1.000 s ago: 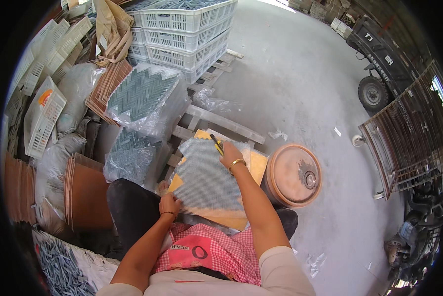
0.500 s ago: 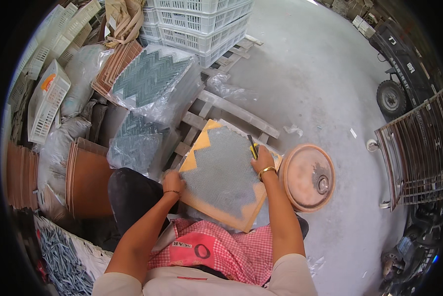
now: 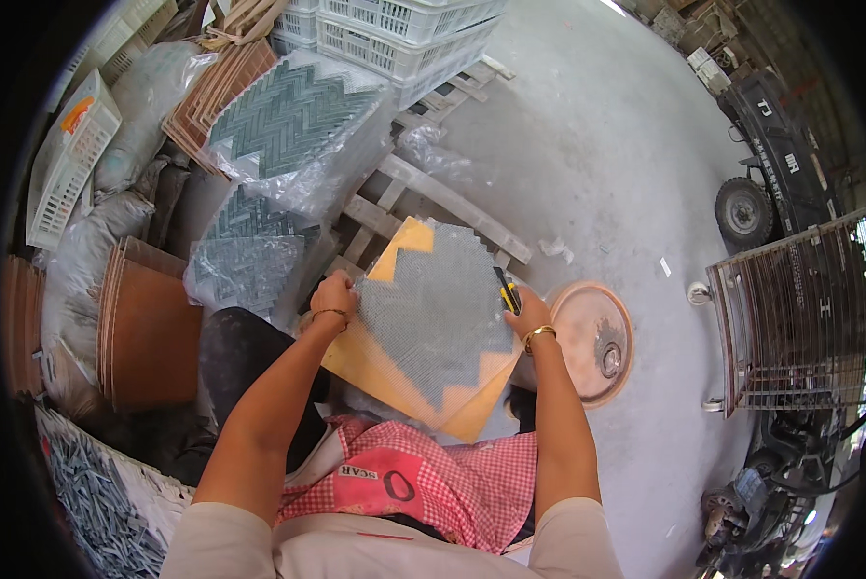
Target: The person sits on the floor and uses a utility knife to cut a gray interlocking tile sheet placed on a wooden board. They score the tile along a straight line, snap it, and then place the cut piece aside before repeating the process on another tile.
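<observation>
A grey mesh-backed mosaic tile sheet (image 3: 433, 309) with zigzag edges lies over a yellow board (image 3: 472, 417) above my lap. My left hand (image 3: 333, 300) is closed on the sheet's left edge. At the opposite edge, my right hand (image 3: 531, 315) is closed around a yellow and black utility knife (image 3: 508, 290), its fingers also against the sheet. Whether the right fingertips pinch the sheet is hidden. Beneath the sheet, the yellow board shows at the upper left and along the bottom.
A round, orange-rimmed drum lid (image 3: 587, 352) stands right of the board. Ahead are a wooden pallet (image 3: 452, 207), wrapped herringbone tile sheets (image 3: 288, 121) and white crates (image 3: 394, 43). Brown boards (image 3: 148, 333) stand at left; a bin of loose tile strips (image 3: 90, 492) sits lower left. A metal rack (image 3: 799, 318) is right.
Both hands have shifted the mosaic sheet relative to the yellow board, exposing more board at the bottom. My left hand has moved farther up the sheet's edge. The whole view has shifted slightly.
</observation>
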`<action>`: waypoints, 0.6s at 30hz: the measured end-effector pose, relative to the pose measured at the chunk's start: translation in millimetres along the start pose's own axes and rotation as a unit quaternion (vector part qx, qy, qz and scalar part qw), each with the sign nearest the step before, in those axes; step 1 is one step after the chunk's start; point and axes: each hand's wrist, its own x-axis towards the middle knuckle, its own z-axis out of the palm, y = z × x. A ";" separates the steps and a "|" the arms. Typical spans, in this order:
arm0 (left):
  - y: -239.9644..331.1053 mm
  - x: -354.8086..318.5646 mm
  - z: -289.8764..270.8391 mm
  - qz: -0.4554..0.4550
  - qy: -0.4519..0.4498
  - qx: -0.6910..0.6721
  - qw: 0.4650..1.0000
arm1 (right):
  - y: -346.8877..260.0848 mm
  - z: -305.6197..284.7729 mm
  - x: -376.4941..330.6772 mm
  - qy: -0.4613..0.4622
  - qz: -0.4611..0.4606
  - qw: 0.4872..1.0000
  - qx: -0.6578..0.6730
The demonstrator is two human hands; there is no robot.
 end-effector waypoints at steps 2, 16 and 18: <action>-1.4 2.9 -2.6 -0.018 -0.030 -0.029 0.999 | -2.4 2.3 7.4 0.002 0.019 0.999 -0.038; -7.3 49.4 12.3 0.124 -0.032 -0.073 0.989 | 3.3 42.3 -79.4 0.075 0.041 0.994 -0.066; 7.5 45.6 18.7 0.147 -0.048 -0.083 0.985 | 1.8 40.7 -87.6 0.096 0.077 0.989 -0.076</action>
